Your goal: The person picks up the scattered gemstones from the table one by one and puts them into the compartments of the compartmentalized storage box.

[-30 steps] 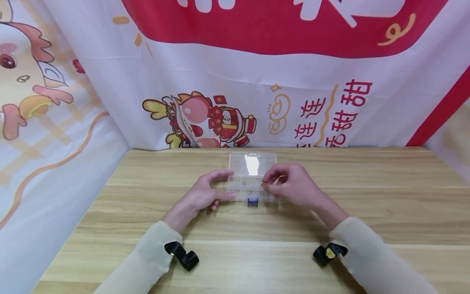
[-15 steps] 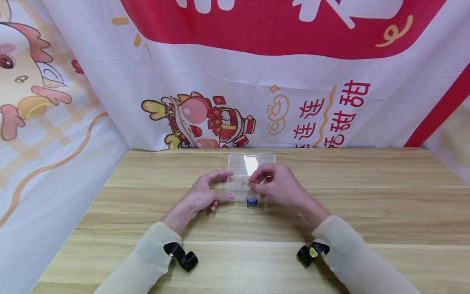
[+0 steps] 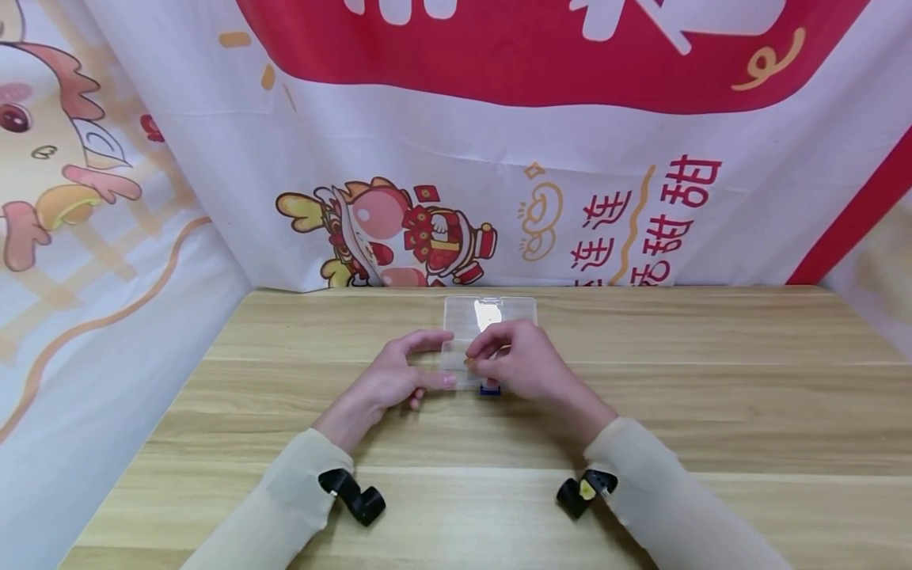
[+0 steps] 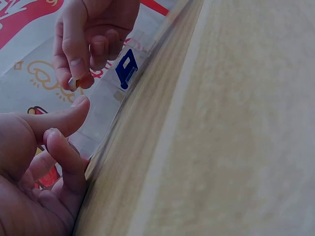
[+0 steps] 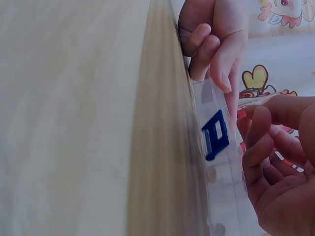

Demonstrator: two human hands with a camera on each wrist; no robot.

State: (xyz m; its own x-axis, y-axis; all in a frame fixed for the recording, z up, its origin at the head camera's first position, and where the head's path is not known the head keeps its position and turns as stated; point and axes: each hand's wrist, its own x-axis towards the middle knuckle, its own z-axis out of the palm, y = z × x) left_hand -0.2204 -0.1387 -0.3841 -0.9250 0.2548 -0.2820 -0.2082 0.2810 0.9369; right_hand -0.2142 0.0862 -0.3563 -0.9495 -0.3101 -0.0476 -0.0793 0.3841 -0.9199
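Observation:
A clear plastic compartment box [image 3: 454, 358] lies on the table, its lid [image 3: 459, 317] folded back behind it. On its front side is a blue latch [image 5: 215, 135]. My left hand [image 3: 399, 374] holds the box's left end, forefinger at the back edge and thumb at the front. Over the left part of the compartments, my right hand [image 3: 523, 360] pinches a tiny whitish-gold piece [image 4: 73, 84] between thumb and forefinger. Its exact kind is too small to tell. Inside the box, near the latch, shows a small brownish item [image 4: 118, 96]; the right hand covers the box's right part in the head view.
The wood-grain table [image 3: 356, 507] runs out around the box on both sides. A printed white and red cloth [image 3: 442, 134] hangs along the table's back edge, with another printed cloth [image 3: 164, 229] at the left. Both wrists wear black cameras [image 3: 363, 505].
My right hand has moved left across the box with the pinched piece, from the right compartments to the left ones. The left hand and the box have stayed in place.

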